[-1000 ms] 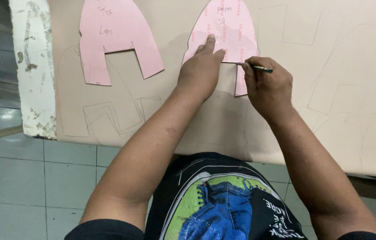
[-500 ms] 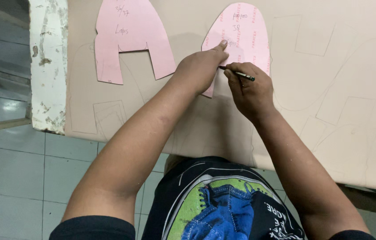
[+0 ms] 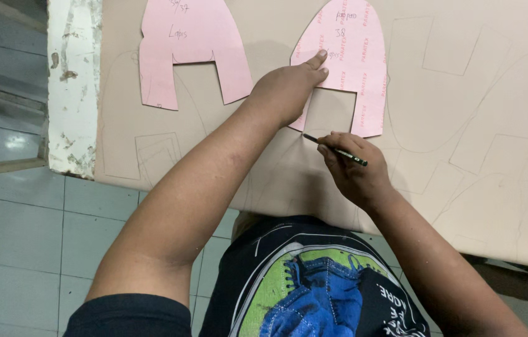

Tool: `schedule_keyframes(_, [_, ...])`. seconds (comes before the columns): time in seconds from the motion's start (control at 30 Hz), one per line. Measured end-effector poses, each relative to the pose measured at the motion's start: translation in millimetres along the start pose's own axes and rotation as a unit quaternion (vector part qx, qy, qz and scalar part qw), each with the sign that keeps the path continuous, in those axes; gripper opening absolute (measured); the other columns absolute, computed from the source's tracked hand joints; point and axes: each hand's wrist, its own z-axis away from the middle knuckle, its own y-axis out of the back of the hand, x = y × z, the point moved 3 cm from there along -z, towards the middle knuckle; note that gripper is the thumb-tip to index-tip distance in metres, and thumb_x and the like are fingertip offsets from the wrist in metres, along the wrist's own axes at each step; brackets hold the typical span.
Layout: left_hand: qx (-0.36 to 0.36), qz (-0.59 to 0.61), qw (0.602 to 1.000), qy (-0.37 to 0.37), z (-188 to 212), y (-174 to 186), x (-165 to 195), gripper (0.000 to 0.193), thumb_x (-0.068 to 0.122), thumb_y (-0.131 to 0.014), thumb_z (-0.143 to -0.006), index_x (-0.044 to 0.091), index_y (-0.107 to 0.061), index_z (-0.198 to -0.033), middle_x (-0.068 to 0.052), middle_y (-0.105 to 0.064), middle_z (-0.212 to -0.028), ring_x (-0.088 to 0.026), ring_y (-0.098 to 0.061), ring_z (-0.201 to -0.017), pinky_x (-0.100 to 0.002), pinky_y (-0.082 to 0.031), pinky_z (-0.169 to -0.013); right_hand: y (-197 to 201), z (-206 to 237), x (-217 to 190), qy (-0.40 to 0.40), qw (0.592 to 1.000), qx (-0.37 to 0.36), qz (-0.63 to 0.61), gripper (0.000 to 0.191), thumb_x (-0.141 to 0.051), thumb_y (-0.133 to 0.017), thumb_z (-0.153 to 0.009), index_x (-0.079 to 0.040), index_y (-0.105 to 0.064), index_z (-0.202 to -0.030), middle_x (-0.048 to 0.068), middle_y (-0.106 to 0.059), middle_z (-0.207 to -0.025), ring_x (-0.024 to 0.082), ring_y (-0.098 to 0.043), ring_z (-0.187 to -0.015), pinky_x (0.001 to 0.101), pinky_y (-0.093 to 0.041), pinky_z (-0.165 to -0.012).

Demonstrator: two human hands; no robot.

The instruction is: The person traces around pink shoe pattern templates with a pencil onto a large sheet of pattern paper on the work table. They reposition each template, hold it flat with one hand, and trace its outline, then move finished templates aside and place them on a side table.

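Covering pink template (image 3: 346, 56) corner (edge hidden): left hand (image 3: 285, 90).

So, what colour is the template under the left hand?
Pink; the template pressed by the left hand shows clearly in the head view, on a beige sheet.

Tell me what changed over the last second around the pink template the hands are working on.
The right hand with its pencil slid from the right-hand pink template's right leg, across the notch, to its lower left edge. The left hand stayed pressed on that template throughout, and the pencil stayed gripped. The other pink template and the tan sheet lay as before.
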Motion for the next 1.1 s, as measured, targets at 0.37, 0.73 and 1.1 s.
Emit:
schedule_keyframes(0.37, [-0.025, 0.000, 0.998, -0.051, -7, 8, -16, 0.087, -0.004, -0.080, -0.067, 0.025, -0.053, -0.144, 0.019, -0.034, -0.158, -0.018, -0.063, -0.118, -0.036, -0.054, -0.092, -31, -35, -23, 0.096, 0.995, 0.019, -0.015, 0.018, -0.001, -0.076, -0.094, -0.003, -0.065, -0.108, 0.013, -0.070, -0.102, 0.031, -0.070, -0.091, 0.0392, -0.058, -0.077])
schedule_keyframes(0.73, [-0.021, 0.035, 0.998, -0.043, 2, 6, -21, 0.083, -0.010, -0.072, -0.071, 0.023, -0.054, -0.145, 0.018, -0.034, -0.161, -0.017, -0.067, -0.114, -0.035, -0.057, -0.089, -38, -48, -32, 0.093, 0.995, 0.013, 0.014, 0.018, -0.003, -0.075, -0.096, -0.004, -0.064, -0.110, 0.012, -0.071, -0.099, 0.032, -0.070, -0.090, 0.0405, -0.057, -0.076])
schedule_keyframes(1.1, [0.049, 0.066, 0.993, -0.082, 12, -6, -31, 0.074, 0.002, -0.080, -0.068, 0.019, -0.059, -0.137, 0.011, -0.041, -0.157, -0.020, -0.062, -0.119, -0.037, -0.052, -0.094, -32, -34, -22, 0.063, 0.997, 0.038, 0.029, 0.012, -0.005, -0.073, -0.100, -0.003, -0.061, -0.103, 0.012, -0.067, -0.093, 0.030, -0.067, -0.085, 0.0410, -0.054, -0.073])
